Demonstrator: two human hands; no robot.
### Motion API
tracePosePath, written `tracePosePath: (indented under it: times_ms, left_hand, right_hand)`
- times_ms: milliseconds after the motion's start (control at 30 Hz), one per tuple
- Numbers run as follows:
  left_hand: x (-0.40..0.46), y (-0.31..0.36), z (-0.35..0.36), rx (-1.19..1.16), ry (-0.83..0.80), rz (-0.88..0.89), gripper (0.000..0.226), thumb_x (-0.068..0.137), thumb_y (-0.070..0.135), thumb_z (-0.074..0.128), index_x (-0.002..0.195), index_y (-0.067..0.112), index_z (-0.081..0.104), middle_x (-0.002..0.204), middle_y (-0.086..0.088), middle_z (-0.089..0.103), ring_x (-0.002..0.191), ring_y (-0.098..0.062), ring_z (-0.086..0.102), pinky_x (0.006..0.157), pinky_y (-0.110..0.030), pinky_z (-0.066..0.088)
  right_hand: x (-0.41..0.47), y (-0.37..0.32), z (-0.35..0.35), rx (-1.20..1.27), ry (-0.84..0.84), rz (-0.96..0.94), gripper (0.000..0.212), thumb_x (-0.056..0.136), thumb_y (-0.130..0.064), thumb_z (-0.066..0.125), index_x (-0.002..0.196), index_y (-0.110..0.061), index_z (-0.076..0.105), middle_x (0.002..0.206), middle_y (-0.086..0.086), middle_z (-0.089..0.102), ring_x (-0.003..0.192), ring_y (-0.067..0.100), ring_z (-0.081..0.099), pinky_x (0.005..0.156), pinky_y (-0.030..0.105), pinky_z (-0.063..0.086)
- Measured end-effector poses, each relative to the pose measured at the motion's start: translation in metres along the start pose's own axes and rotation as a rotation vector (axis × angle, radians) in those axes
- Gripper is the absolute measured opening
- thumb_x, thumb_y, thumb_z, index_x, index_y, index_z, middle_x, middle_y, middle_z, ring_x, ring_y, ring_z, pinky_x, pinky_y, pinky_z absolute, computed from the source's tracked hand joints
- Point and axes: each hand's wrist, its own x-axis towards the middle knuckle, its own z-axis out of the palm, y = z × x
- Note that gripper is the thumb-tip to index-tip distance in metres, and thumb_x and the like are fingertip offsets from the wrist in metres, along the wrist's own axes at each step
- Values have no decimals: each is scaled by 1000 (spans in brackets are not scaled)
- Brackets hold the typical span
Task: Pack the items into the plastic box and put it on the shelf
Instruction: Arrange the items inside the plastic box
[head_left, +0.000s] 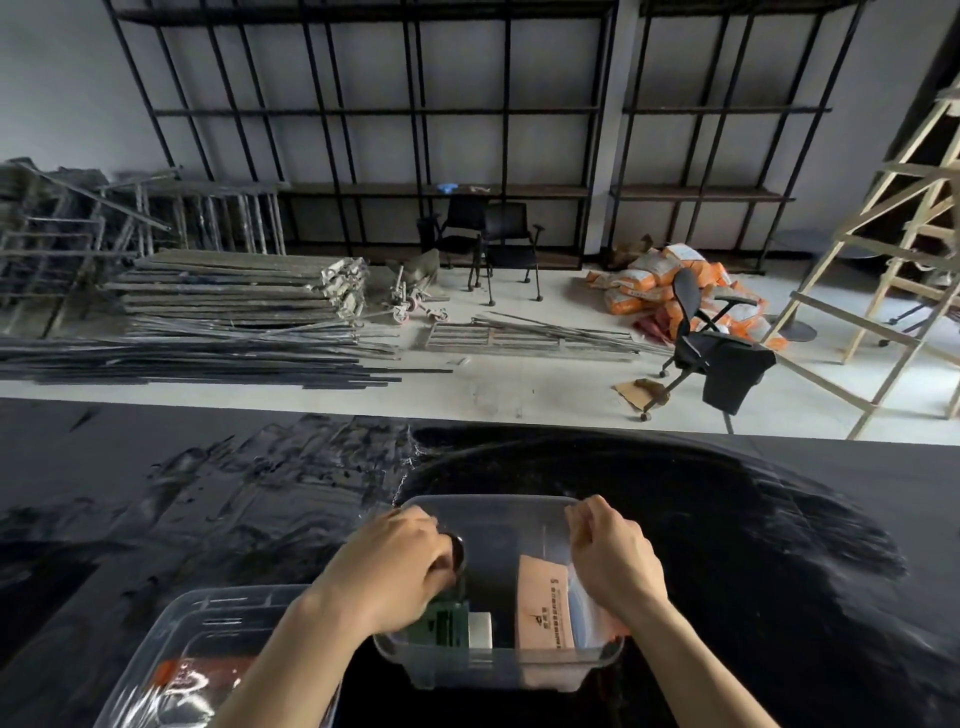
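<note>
Clear plastic, the box (493, 660) sits on the black table (727, 519) right in front of you, open at the top. Inside it, a tan paper envelope (543, 603) stands on edge toward the right, with a thin bluish-white pouch (587, 613) just behind it against the right wall. Toward the left lies a green item (441, 621) with a white block (480, 629) touching its right side.

Your left hand (395, 566) is down in the left half of the box, fingers curled around a small dark round object (457, 553) directly above the green item. Your right hand (613, 561) hangs over the right wall of the box, fingers bent and pinched at the top of the pouch; whether it truly grips the pouch you cannot tell from here.

Just left of the box, near your left forearm, lies a clear lid (208, 654) with something orange (208, 675) under it.

Beyond the table edge, the pale floor carries stacked metal bars (234, 291), a black office chair (711, 338), orange sacks (654, 280) and a wooden ladder (904, 249). Black shelving (415, 109) lines the far wall.
</note>
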Motion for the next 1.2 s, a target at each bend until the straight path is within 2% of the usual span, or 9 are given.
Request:
tracePosePath:
  times_ms: [133, 300, 400, 500, 567, 733, 800, 900, 1200]
  left_hand:
    - [-5, -4, 11, 113, -15, 14, 36, 97, 43, 53, 118, 20, 70, 141, -5, 58, 142, -17, 37, 120, -35, 27]
    - [-11, -9, 16, -41, 208, -13, 31, 95, 47, 53, 119, 29, 62, 126, 10, 65, 126, -9, 50, 112, -33, 40]
    - [-14, -17, 19, -298, 434, -138, 42, 94, 48, 55, 133, 32, 50, 137, 15, 56, 128, -5, 50, 112, -28, 40]
    - [-11, -17, 24, -527, 462, -298, 58, 98, 45, 51, 150, 25, 36, 152, 9, 43, 141, -11, 40, 117, -34, 34]
    - [-7, -12, 33, -624, 401, -340, 60, 102, 40, 44, 155, 21, 26, 160, 4, 34, 147, -15, 32, 120, -40, 30]
    - [-2, -9, 51, -830, 337, -416, 51, 106, 21, 38, 156, 23, 25, 155, -2, 46, 141, -16, 44, 105, -21, 31]
    - [0, -10, 54, -824, 344, -426, 50, 106, 19, 36, 154, 26, 27, 152, -1, 49, 138, -16, 47, 104, -22, 32]
    - [1, -11, 57, -808, 344, -432, 48, 106, 19, 36, 153, 28, 28, 151, 2, 51, 136, -15, 48, 101, -22, 33]
    - [4, -14, 65, -767, 391, -416, 49, 104, 15, 36, 151, 26, 31, 145, 1, 57, 132, -16, 50, 94, -21, 35]
  right_hand:
    - [-1, -2, -1, -25, 3, -2, 31, 104, -47, 38, 105, -25, 60, 79, -9, 61, 64, 9, 59, 49, 27, 37]
    - [-4, -6, -5, -56, 61, -47, 24, 103, -42, 45, 104, -23, 60, 86, -6, 65, 65, 9, 58, 50, 27, 38]
    - [-9, -9, -8, -187, 289, -270, 14, 96, -31, 61, 105, -21, 62, 98, -1, 67, 80, 18, 61, 61, 31, 49]
    - [-24, -32, -8, -169, 378, -536, 7, 92, -24, 65, 99, -22, 65, 92, -6, 66, 79, 16, 61, 64, 29, 50]
    - [-32, -47, -3, -132, 216, -550, 7, 95, -24, 59, 96, -24, 67, 91, -9, 68, 77, 12, 62, 64, 26, 49]
    - [-29, -63, 23, -287, -530, -224, 32, 94, -33, 60, 64, -22, 63, 75, 0, 66, 74, 23, 66, 67, 34, 52]
    - [-28, -64, 32, -315, -657, -157, 28, 93, -38, 62, 79, -16, 73, 79, 3, 71, 74, 22, 70, 73, 36, 58]
    - [-26, -63, 38, -240, -761, -80, 34, 93, -38, 65, 111, -11, 77, 105, 11, 79, 84, 19, 72, 85, 35, 61]
    - [-26, -62, 28, 97, -729, 6, 45, 77, -34, 86, 110, -5, 74, 103, 19, 77, 76, 22, 67, 73, 36, 62]
